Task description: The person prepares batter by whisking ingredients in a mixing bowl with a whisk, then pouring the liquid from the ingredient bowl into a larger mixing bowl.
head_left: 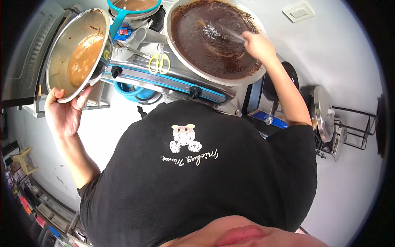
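My left hand grips the rim of a metal bowl, thumb and fingers closed on its near edge. The bowl is tilted, and a light brown liquid lies inside it. My right hand is closed around the handle of what looks like a metal whisk, somewhat blurred. Its head sits in dark brown, glossy sauce that fills a large wide pan. Sauce smears cling to the pan's inner wall. Between bowl and pan lie yellow-green handled scissors.
A gas stove with black knobs runs under the pan. A teal strainer rests over a pot at the back. A blue container is below the stove. To the right are a black pan and a lidded pot.
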{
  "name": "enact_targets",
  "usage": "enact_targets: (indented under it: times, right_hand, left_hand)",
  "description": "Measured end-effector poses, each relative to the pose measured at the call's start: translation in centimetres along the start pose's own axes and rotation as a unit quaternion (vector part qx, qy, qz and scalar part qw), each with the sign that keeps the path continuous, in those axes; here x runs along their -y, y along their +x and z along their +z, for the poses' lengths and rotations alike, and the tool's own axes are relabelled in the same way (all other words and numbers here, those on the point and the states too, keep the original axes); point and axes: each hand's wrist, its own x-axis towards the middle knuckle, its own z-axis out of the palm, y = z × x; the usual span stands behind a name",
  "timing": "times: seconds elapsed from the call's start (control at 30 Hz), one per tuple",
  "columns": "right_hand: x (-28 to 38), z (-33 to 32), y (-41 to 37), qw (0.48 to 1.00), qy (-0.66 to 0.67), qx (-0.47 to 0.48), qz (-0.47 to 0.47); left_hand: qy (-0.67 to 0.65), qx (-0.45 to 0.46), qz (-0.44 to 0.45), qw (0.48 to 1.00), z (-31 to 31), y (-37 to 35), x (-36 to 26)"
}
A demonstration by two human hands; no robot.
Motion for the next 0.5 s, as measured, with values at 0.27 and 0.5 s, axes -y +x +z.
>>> enact_targets:
  times: [0.27, 0.5]
  right_hand:
    - [-6.0, -1.9, 2.7, 0.997, -0.017, 0.064, 0.034]
    - [-1.8, -0.4, -0.7, 0.997, 0.035, 0.05, -0.035]
  left_hand:
    - [-0.014, -0.002, 0.011, 1.0, -0.2, -0.4, 0.2]
    - [-0.001, -0.003, 0.014, 1.0, -0.4, -0.2, 0.1]
